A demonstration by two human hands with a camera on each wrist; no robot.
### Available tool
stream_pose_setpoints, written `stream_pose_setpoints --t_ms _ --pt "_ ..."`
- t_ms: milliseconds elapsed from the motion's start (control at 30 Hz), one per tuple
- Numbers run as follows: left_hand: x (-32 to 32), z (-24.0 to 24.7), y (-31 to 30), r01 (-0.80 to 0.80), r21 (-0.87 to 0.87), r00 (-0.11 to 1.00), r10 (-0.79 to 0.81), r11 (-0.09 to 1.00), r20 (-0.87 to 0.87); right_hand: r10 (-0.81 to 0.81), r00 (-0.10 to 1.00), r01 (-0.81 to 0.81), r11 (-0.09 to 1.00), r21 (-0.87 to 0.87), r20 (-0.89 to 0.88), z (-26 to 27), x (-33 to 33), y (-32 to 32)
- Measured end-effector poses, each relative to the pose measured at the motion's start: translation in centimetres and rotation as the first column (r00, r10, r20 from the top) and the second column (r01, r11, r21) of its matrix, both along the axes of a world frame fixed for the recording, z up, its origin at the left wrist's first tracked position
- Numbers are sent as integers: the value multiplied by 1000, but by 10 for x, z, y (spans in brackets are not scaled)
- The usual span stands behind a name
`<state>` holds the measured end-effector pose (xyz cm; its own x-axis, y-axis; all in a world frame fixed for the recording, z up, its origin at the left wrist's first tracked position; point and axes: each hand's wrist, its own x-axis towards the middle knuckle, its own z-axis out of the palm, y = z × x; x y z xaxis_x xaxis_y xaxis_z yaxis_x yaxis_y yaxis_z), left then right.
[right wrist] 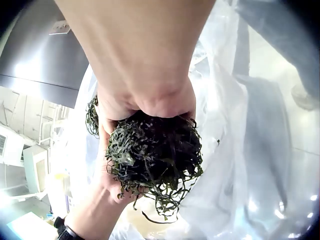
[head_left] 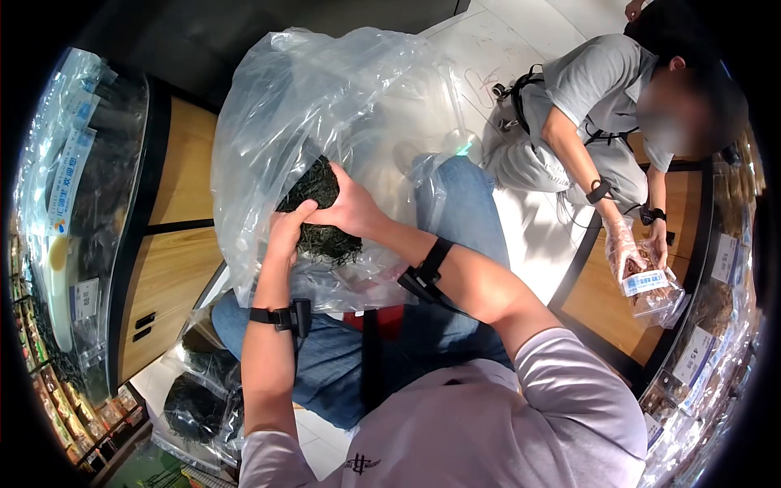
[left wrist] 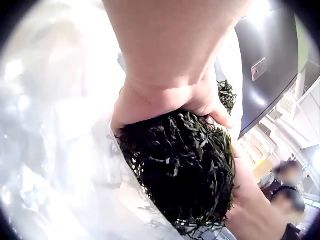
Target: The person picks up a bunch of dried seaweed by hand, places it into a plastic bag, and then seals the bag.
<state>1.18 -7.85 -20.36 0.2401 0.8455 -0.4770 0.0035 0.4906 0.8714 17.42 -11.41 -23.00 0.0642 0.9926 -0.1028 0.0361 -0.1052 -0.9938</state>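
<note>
Both bare hands grip one dense clump of dark green, shredded dried seaweed [head_left: 332, 242] over the mouth of a large clear plastic bag [head_left: 325, 89]. My left hand [head_left: 285, 234] holds its near left side, thumb pointing toward the other hand. From the right, my right hand [head_left: 351, 205] curls over the top, and the two thumbs meet across the seaweed. In the left wrist view, the seaweed [left wrist: 177, 170] bulges out below the palm beside the bag's film. Loose strands dangle from the seaweed [right wrist: 155, 160] in the right wrist view. Several fingers are buried in it.
Clear bags of dark seaweed [head_left: 195, 405] lie at the lower left. Wooden cabinets [head_left: 175, 285] stand on the left, under a clear-fronted display. At the right, a crouching person [head_left: 594, 98] in plastic gloves holds a labelled packet [head_left: 649, 286] near shelves with price tags [head_left: 693, 355].
</note>
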Motion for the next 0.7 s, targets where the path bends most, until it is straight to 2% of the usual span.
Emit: stream_pose_setpoints --t_ms 67,133,200,267,300,400,533,600,633,700 --pt "-6 5 1 43 -43 998 -45 998 -50 10 1000 -10 1000 -20 24 2 0 -3" --pt "-8 5 -1 86 32 996 -85 996 -17 21 1000 -22 1000 -7 -21 3 1 -3" --pt "-5 6 0 91 19 996 -91 996 19 34 997 -34 999 7 -66 2 2 -2" --pt "-1 10 -1 62 66 996 -66 996 66 89 963 -72 994 78 -254 2 2 2" --pt "1 12 -2 47 64 996 -51 997 70 92 963 -75 994 76 -253 2 1 3" --pt "0 12 2 82 73 994 -87 994 61 111 900 -89 994 70 -421 8 1 5" --pt "-1 13 6 117 136 993 -117 984 -11 116 945 -107 993 46 -307 25 16 2" --pt "-4 15 8 145 153 989 -137 978 -59 332 851 -334 940 70 -406 21 29 14" --pt "-7 13 10 138 153 990 -131 979 -58 338 850 -340 938 69 -405 21 35 19" --pt "-7 12 13 288 162 955 -270 944 -125 302 873 -326 946 4 -383 31 48 27"
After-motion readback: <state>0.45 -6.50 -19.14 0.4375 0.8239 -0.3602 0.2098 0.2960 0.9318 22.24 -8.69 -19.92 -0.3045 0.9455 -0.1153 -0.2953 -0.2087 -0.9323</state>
